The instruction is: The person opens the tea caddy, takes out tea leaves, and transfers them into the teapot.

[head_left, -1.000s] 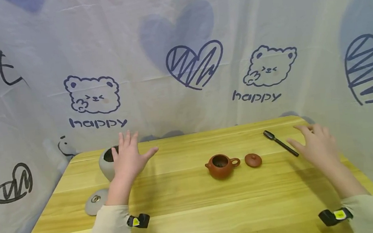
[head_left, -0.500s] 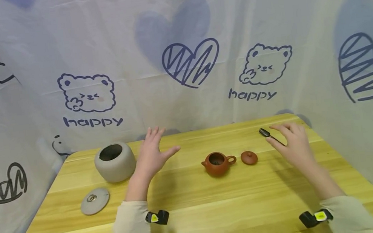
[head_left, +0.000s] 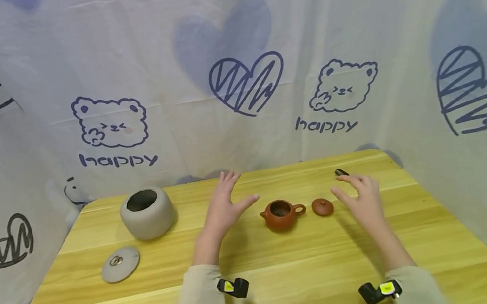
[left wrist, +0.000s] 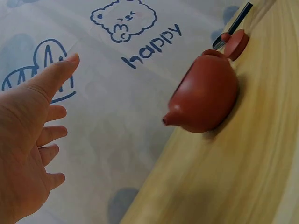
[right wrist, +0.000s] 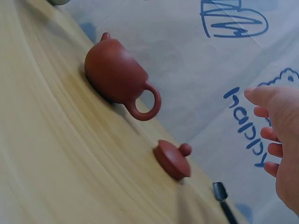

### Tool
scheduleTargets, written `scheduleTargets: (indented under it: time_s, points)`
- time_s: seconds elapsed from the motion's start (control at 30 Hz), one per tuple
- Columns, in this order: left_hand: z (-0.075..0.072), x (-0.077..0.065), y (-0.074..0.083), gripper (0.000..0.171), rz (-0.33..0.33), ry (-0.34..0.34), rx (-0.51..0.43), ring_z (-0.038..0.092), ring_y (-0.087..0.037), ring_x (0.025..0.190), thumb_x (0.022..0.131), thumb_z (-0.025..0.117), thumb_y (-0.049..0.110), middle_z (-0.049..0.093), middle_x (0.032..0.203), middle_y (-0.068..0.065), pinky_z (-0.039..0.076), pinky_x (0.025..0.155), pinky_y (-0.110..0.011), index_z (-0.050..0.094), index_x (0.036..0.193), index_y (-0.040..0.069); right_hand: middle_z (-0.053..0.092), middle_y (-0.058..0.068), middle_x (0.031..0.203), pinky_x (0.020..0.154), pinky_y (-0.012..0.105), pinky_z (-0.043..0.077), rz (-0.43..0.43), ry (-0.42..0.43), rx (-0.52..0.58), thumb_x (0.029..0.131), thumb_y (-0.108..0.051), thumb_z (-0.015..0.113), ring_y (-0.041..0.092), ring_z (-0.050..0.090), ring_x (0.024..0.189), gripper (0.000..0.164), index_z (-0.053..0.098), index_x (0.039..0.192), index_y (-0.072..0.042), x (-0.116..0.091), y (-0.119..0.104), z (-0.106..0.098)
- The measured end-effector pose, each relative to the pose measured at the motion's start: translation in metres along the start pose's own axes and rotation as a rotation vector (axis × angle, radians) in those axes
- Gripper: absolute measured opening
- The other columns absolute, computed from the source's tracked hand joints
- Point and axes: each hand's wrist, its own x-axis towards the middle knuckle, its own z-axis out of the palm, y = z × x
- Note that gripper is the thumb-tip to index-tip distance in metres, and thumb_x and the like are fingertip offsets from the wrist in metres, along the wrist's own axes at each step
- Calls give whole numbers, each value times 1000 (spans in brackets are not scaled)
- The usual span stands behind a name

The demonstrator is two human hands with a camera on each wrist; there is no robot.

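Observation:
A reddish-brown clay teapot [head_left: 281, 219] stands uncovered on the table, its spout to the left and dark stuff inside. Its small lid [head_left: 322, 207] lies just right of the handle. My left hand [head_left: 224, 208] hovers left of the teapot, fingers spread, touching nothing. Above the table to the right of the lid is my right hand [head_left: 364, 201], thumb and fingers apart and holding nothing. Beyond it lies a small black scoop [head_left: 341, 172], its handle hidden behind that hand in the head view; the right wrist view shows the scoop's head [right wrist: 219, 191].
A grey round jar [head_left: 148, 221] stands uncovered at the back left of the wooden table [head_left: 284, 286]. In front of it lies its grey lid [head_left: 120, 265] with a ring on top. A printed cloth [head_left: 178, 129] hangs behind the table.
My left hand has moved right, from in front of the grey jar toward the teapot. My right hand has moved left, past the scoop toward the small lid. The view has shifted slightly.

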Motion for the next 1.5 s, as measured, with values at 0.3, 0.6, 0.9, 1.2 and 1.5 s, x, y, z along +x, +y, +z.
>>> scheduleTargets:
  time_s: [0.3, 0.6, 0.9, 1.2, 1.5]
  points:
    - [28, 0, -3, 78, -10, -55, -115, 10, -28, 153, 85, 73, 45, 29, 161, -6, 19, 120, -58, 40, 150, 16, 49, 24, 131, 101, 59, 31, 184, -80, 13, 91, -27, 70, 44, 34, 125, 40, 65, 122, -3, -10, 9, 24]
    - [45, -3, -6, 86, -16, -159, -88, 5, -30, 154, 83, 72, 51, 24, 163, -4, 17, 121, -58, 34, 153, 18, 52, 26, 129, 103, 55, 31, 214, -93, -43, 89, -26, 71, 44, 38, 123, 39, 67, 118, -1, -15, 24, 39]
    - [58, -5, -7, 92, 2, -247, 59, 6, -36, 153, 82, 72, 54, 23, 162, -13, 15, 120, -62, 32, 153, 11, 54, 26, 126, 103, 55, 32, 212, -144, -91, 88, -23, 72, 43, 39, 120, 34, 69, 114, -1, -9, 26, 45]
    - [67, -4, -4, 85, -1, -282, 85, 9, -37, 152, 85, 71, 50, 28, 160, -15, 14, 120, -61, 36, 151, 9, 58, 25, 122, 105, 57, 30, 162, -169, -150, 88, -22, 72, 45, 41, 119, 27, 73, 104, -1, -2, 32, 45]
    - [72, -4, -9, 79, 0, -281, 98, 11, -37, 152, 87, 69, 48, 30, 159, -15, 17, 119, -62, 40, 150, 10, 58, 24, 121, 102, 57, 34, 153, -189, -160, 88, -23, 72, 43, 44, 117, 25, 73, 103, -2, 1, 35, 46]
